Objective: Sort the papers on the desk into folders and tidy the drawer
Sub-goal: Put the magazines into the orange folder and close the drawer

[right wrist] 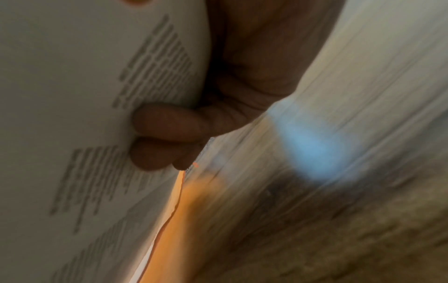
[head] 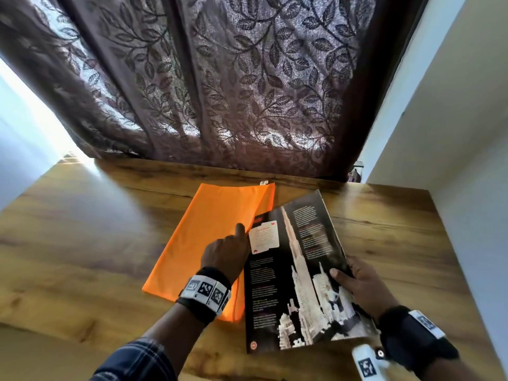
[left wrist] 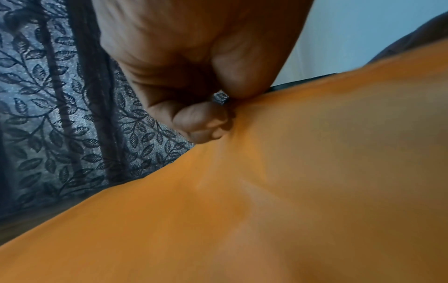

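papers: one glossy dark magazine page (head: 297,270) with a white tower photo, its top corner tucked in the folder.
folder: one orange fabric folder (head: 209,237) flat on your wooden bench (head: 82,243).
left hand (head: 225,254): your fingers pinch the folder's flap.
right hand (head: 362,284): your fingers clamp the page's edge.

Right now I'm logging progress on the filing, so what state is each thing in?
orange folder: flat on the desk, its right edge lifted open.
magazine pages: dark side up, top corner tucked into the folder's opening, mostly outside.
left hand: pinches the folder's raised edge.
right hand: grips the pages' right edge.
curtain: drawn.
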The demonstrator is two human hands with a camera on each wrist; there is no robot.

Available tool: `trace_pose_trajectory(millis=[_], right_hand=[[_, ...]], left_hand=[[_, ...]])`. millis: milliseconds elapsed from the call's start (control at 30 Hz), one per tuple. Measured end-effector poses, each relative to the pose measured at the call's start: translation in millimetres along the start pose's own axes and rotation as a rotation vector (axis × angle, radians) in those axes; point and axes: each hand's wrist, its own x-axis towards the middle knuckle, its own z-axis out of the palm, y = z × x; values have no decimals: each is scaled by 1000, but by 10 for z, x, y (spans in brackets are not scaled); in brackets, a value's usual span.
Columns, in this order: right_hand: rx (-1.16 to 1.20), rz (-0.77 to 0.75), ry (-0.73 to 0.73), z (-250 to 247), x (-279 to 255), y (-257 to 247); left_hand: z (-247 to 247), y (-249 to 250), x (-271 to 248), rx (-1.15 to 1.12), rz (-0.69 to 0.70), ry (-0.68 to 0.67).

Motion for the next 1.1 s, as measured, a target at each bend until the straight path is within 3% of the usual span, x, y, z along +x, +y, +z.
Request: trace_pose_trajectory(millis=[267,467,600,933,1100], right_hand=[[68,27,32,256,205,60],[161,8,25,144,80,159],[315,21,-21,85,-23,206],[314,60,-19,385,334,141],[342,120,16,421,465,164]], left_hand=[[-52,225,-128,-16,61,32],[-108,134,-65,-34,-19,63],[-70,48,-30,24,52,69],[-9,112,-119,-16,235,104],[-132,121,-156,-81,176,61]])
